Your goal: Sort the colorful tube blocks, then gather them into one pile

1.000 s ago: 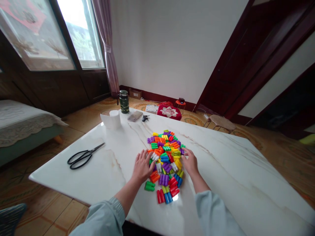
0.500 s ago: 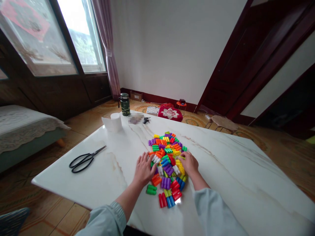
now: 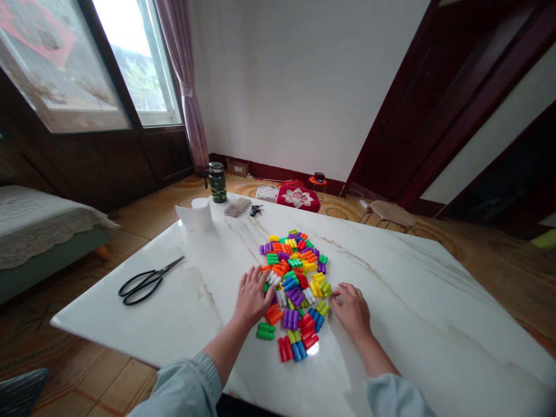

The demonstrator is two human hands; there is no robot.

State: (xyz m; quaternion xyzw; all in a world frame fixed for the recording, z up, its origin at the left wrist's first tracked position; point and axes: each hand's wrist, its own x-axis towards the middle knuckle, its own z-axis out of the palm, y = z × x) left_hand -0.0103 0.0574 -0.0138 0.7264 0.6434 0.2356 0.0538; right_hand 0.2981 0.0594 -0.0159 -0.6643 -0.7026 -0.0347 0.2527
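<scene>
A heap of small colourful plastic blocks [image 3: 295,278] lies on the white marble table [image 3: 412,301]. My left hand [image 3: 252,298] rests flat on the heap's left edge, fingers spread, touching white and orange pieces. My right hand [image 3: 353,310] lies on the table just right of the heap with its fingers curled loosely; the fingertips are close to a yellow-green block. I see nothing held in either hand. A green block [image 3: 264,331] and a red and blue group [image 3: 295,348] sit at the near end.
Black scissors [image 3: 145,282] lie at the table's left. A toilet paper roll [image 3: 197,213], a green bottle [image 3: 218,182] and keys [image 3: 255,209] stand at the far edge. A bed [image 3: 39,231] is on the left; a stool [image 3: 391,214] and a red cushion [image 3: 299,198] are beyond.
My right hand has drawn back from the heap's right side to the bare table beside it. My left hand has stayed on the left edge.
</scene>
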